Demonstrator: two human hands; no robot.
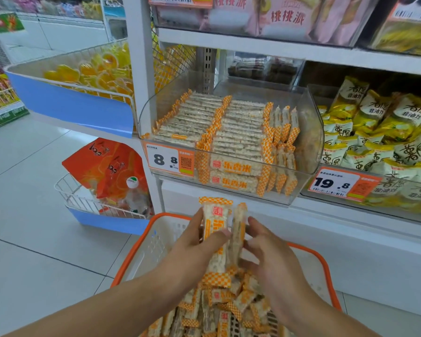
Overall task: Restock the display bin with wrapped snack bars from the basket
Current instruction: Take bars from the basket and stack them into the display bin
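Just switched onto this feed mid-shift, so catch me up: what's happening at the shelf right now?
A person is restocking rice snack bars. Both hands hold a small bunch of wrapped bars upright above the orange basket: the left hand grips them from the left, the right hand pinches them from the right. The basket holds a loose pile of more bars. The clear display bin on the shelf above is already mostly filled with neat rows, and none of the held bars have reached it yet.

hands 2 (195, 242) | held snack bars 2 (215, 229) | basket 1 (322, 261) | display bin 1 (311, 132) | price tags 2 (169, 159)
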